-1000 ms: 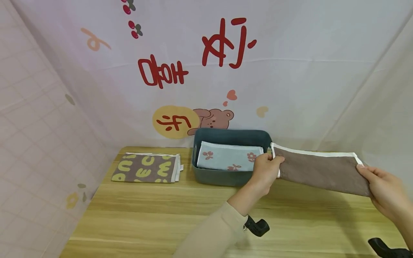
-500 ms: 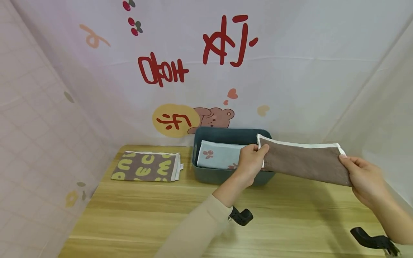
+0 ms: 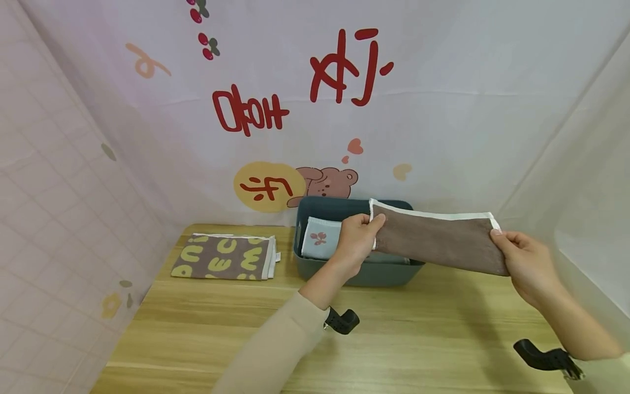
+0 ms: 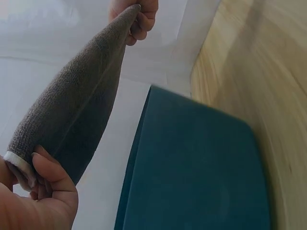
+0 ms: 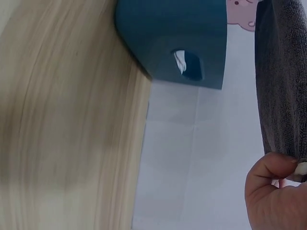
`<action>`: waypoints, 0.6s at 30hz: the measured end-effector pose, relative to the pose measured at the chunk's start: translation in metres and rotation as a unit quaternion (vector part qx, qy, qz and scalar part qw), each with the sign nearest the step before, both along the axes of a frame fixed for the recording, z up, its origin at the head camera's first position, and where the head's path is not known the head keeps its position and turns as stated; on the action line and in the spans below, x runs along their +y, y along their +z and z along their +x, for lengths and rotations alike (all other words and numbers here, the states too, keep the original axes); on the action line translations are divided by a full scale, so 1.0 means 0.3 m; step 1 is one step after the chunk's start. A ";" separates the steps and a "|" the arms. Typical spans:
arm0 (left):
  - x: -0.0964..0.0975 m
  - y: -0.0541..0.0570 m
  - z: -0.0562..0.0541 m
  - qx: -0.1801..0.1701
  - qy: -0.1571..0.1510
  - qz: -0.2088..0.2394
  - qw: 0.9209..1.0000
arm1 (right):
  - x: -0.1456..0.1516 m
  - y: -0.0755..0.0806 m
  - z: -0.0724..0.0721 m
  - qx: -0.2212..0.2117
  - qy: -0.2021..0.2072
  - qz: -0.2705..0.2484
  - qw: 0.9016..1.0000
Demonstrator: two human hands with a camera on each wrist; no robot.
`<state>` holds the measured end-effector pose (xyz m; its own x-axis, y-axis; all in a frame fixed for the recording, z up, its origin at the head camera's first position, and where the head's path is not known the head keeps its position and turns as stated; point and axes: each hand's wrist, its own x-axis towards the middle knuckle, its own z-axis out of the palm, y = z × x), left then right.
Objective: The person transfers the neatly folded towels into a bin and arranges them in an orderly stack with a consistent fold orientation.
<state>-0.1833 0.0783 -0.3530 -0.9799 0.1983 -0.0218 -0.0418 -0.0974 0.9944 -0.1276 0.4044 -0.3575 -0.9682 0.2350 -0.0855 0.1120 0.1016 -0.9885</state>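
Stretched between both hands is a folded brown towel [image 3: 438,238] with white edging. My left hand [image 3: 355,243] pinches its left end over the teal bin, and my right hand [image 3: 529,265] pinches the right end, beyond the bin's right side. The teal bin [image 3: 320,269] stands on the table against the back wall. Inside it lies a folded light blue towel [image 3: 322,238] with a reddish flower print, its right part hidden by the left hand and the brown towel. In the left wrist view the brown towel [image 4: 72,100] sags between the two hands, higher than the bin [image 4: 192,163].
A folded brown towel with yellow letters [image 3: 223,257] lies on the wooden table [image 3: 206,328] left of the bin. A printed white cloth [image 3: 467,137] hangs behind the table, and a pale grid-patterned cloth [image 3: 54,219] hangs at the left.
Both hands have carried the brown towel leftward, from beside the bin to partly over it. It now covers more of the light blue towel from view. The lettered towel stays put.
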 end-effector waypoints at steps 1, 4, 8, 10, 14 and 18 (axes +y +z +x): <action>-0.010 0.000 -0.003 0.000 0.000 -0.005 1.000 | -0.010 0.002 -0.003 -0.002 0.000 0.007 1.000; -0.042 0.002 -0.013 0.002 0.003 -0.019 1.000 | -0.039 0.007 -0.016 -0.001 0.000 0.024 1.000; -0.084 0.005 -0.024 0.008 0.013 -0.032 0.999 | -0.078 0.013 -0.029 0.013 0.005 0.009 1.000; -0.104 0.007 -0.027 0.009 0.017 -0.035 0.999 | -0.096 0.014 -0.033 0.018 0.011 -0.004 1.000; -0.142 0.003 -0.035 0.012 0.014 -0.027 0.999 | -0.130 0.015 -0.043 0.025 0.017 -0.018 0.999; -0.177 0.002 -0.044 0.016 0.007 -0.026 1.000 | -0.158 0.023 -0.062 0.027 0.020 0.001 0.999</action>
